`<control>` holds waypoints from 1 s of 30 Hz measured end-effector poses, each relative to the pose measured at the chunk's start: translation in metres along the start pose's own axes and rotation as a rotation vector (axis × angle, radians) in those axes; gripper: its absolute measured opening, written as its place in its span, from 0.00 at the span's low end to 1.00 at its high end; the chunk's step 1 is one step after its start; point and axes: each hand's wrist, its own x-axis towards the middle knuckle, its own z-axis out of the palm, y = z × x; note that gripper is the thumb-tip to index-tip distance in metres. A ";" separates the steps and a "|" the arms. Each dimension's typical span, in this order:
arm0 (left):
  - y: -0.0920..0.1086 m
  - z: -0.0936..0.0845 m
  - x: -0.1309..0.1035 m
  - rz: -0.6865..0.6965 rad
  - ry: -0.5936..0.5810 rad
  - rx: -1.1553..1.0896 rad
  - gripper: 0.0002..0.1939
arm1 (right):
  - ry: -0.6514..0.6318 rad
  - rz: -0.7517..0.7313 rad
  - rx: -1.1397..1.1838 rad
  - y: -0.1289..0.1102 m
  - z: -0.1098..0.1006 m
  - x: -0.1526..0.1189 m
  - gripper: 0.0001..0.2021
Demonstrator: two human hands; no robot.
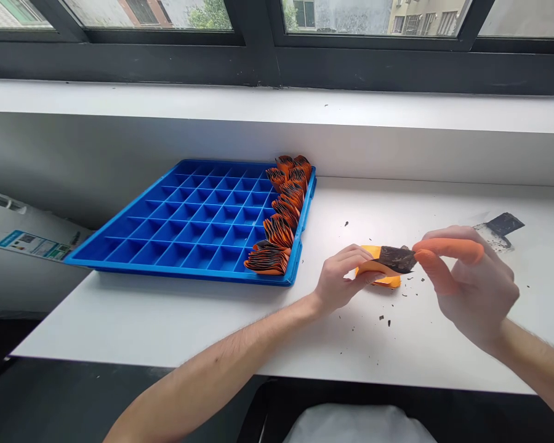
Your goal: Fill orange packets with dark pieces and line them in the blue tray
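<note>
Okay, right fingers point(443, 277) first: thumb and index, both in orange covers, pinched together at the right tip of a dark, rough-surfaced piece point(397, 259) with orange at its left. Right hand point(477, 292) sits just right of it. Left hand point(339, 277) has thumb and fingers closed on the orange left end, so the piece is held between both hands, above the right part of the table point(189, 320). Yellow-orange bit point(390, 282) shows right under it; can't tell if attached or separate.

Dark flakes point(388, 322) scattered on the white tabletop below and around the hands. Dark strip point(506, 224) lies flat at right, beyond the right hand, smudge next to it.

Left of the hands, toward the far side: blue tray point(180, 275), gridded into compartments, left corner sticking out past the table edge. Orange-and-black bundles point(279, 231) stand fanned along its right side, near to far. Farther back, white ledge point(258, 101), then dark window frame point(258, 64). Far left, a white object point(9, 218) with a printed label. Near edge, grey cloth point(360, 424).
</note>
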 end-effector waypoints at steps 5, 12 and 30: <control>0.002 -0.001 0.001 0.006 0.034 0.003 0.02 | 0.028 0.003 0.004 -0.003 0.007 -0.003 0.11; 0.003 -0.001 0.002 -0.017 0.077 -0.003 0.06 | -0.044 -0.014 -0.006 -0.001 0.006 -0.008 0.11; 0.003 0.004 -0.010 -0.287 -0.012 -0.242 0.12 | -0.282 -0.229 -0.133 0.007 -0.002 -0.019 0.09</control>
